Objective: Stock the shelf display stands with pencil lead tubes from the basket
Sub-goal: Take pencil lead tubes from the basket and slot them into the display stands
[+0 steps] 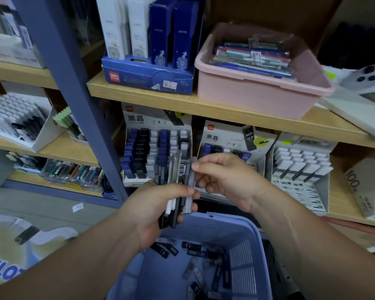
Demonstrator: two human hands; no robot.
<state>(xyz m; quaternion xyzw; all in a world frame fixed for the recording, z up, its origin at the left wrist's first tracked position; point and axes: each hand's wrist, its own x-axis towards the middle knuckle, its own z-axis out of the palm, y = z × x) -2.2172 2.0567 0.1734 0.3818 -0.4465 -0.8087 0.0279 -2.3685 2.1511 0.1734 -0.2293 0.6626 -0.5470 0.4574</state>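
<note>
Centre frame, the left hand (158, 204) grips a bundle of tubes (173, 176), its fingers curled round their lower ends so they stand upright in a fan just in front of the shelf (225, 113). The right hand (223, 176) pinches the top of the rightmost clear tube (192, 180) between thumb and forefinger, as if to draw it out of the bundle. Behind them, the left stand (156, 118) looks mostly filled with blue, black and white columns. The mid stand (225, 135) to its right shows only its back row; the hands hide the rest, so how full it is can't be told. At the bottom of the frame the basket (243, 256) holds a good scatter of loose tubes (188, 245) on its floor. My reading is that stocking is underway but far from over: the bundle in hand is yet to be slotted, and the basket has plenty left to sort and place
</note>
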